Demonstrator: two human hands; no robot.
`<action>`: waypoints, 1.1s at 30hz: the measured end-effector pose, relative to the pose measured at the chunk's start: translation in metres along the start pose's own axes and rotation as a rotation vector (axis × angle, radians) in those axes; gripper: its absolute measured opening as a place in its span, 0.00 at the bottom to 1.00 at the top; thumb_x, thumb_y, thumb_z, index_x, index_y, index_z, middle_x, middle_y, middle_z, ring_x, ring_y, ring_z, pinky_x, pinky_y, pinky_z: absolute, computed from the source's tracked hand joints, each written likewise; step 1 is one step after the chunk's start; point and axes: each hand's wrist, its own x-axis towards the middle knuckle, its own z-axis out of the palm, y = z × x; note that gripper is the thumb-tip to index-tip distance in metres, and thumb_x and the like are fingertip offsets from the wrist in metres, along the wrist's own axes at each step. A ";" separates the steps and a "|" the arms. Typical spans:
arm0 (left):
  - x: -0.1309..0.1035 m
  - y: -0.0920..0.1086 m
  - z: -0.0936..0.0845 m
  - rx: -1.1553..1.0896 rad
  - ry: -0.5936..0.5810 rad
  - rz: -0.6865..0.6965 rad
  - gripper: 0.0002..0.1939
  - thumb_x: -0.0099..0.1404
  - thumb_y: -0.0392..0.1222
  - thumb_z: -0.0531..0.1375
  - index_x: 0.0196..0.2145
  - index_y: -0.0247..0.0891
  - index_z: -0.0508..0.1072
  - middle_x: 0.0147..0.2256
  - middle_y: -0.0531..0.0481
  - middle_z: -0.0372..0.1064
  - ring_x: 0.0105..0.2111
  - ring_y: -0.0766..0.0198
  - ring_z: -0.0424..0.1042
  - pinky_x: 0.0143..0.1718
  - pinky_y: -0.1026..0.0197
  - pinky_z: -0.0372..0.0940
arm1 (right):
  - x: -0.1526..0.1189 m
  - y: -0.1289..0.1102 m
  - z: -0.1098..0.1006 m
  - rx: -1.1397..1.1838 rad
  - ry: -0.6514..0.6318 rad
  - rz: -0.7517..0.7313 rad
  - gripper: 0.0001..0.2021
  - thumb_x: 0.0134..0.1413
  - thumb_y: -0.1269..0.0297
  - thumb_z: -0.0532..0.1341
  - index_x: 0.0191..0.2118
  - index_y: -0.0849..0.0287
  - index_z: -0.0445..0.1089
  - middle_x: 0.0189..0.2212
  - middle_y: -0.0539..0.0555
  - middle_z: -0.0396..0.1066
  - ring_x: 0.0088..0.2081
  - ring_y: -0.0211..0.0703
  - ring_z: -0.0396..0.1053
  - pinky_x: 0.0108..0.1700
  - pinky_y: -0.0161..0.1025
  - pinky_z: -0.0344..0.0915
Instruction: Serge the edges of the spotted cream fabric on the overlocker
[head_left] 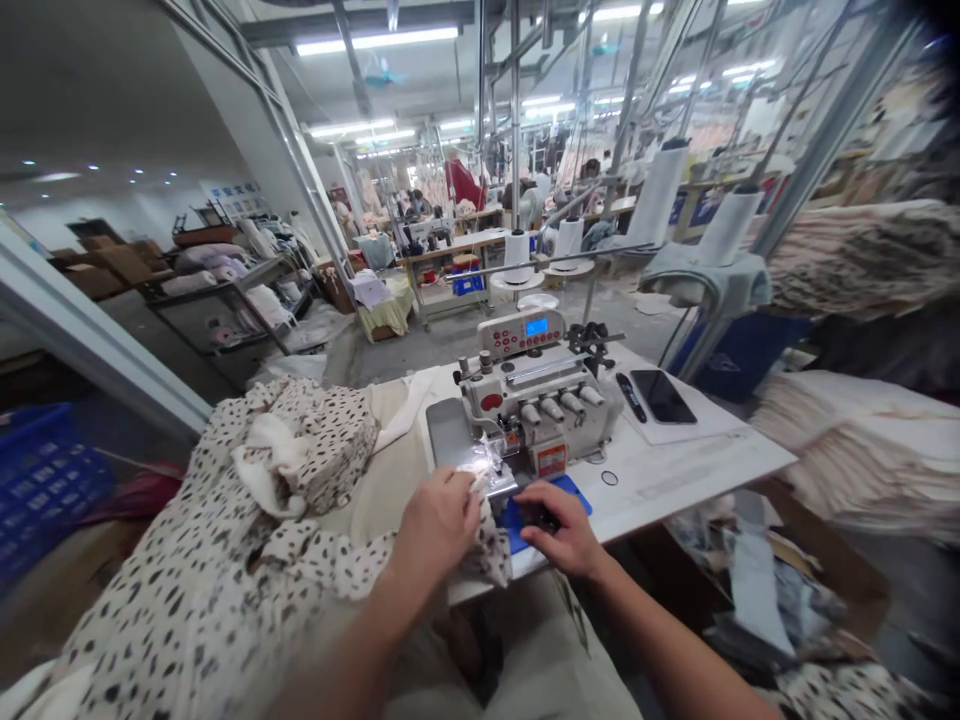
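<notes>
A white overlock sewing machine (491, 385) stands on the table, with a lamp shining at its needle area. My left hand (441, 515) is closed on the edge of a cream fabric with dark spots (300, 555), just in front of the presser foot. Much of that fabric lies heaped to the left of the machine. My right hand (559, 528) curls beside the machine's front, above a blue mat (574, 492). Under its fingers shows a small dark object (538, 516), whose kind I cannot make out.
A phone (663, 396) and a black marker (631, 397) lie on the table's right side. Thread cones (652, 195) stand behind. Stacked fabric (862, 450) and a box of scraps (757, 570) are on the right; a blue basket (45, 490) is on the left.
</notes>
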 end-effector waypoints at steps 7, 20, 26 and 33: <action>0.002 0.036 0.031 -0.133 -0.048 0.122 0.11 0.65 0.31 0.55 0.42 0.39 0.74 0.34 0.47 0.74 0.35 0.60 0.73 0.37 0.59 0.68 | -0.006 0.011 0.002 0.041 0.062 0.137 0.15 0.54 0.50 0.66 0.40 0.57 0.74 0.30 0.53 0.75 0.26 0.41 0.70 0.30 0.37 0.69; -0.021 -0.019 -0.065 -0.221 0.095 0.108 0.16 0.58 0.28 0.57 0.40 0.40 0.78 0.36 0.52 0.78 0.35 0.65 0.76 0.40 0.63 0.70 | -0.027 -0.016 0.002 -0.275 -0.206 0.055 0.13 0.51 0.68 0.62 0.44 0.56 0.74 0.36 0.55 0.78 0.36 0.47 0.75 0.38 0.41 0.71; -0.047 -0.083 -0.141 0.151 0.179 0.103 0.13 0.60 0.29 0.56 0.37 0.40 0.77 0.38 0.49 0.75 0.39 0.62 0.74 0.43 0.60 0.69 | -0.001 -0.044 0.015 -0.523 -0.312 -0.049 0.11 0.50 0.74 0.59 0.37 0.54 0.73 0.32 0.53 0.75 0.33 0.45 0.73 0.33 0.37 0.66; -0.126 -0.113 -0.107 0.407 0.105 -0.131 0.11 0.58 0.26 0.57 0.31 0.39 0.76 0.35 0.46 0.73 0.41 0.56 0.71 0.46 0.53 0.65 | 0.001 -0.041 0.044 -0.730 -0.229 -0.256 0.10 0.60 0.69 0.57 0.41 0.52 0.75 0.38 0.57 0.76 0.37 0.46 0.73 0.36 0.37 0.65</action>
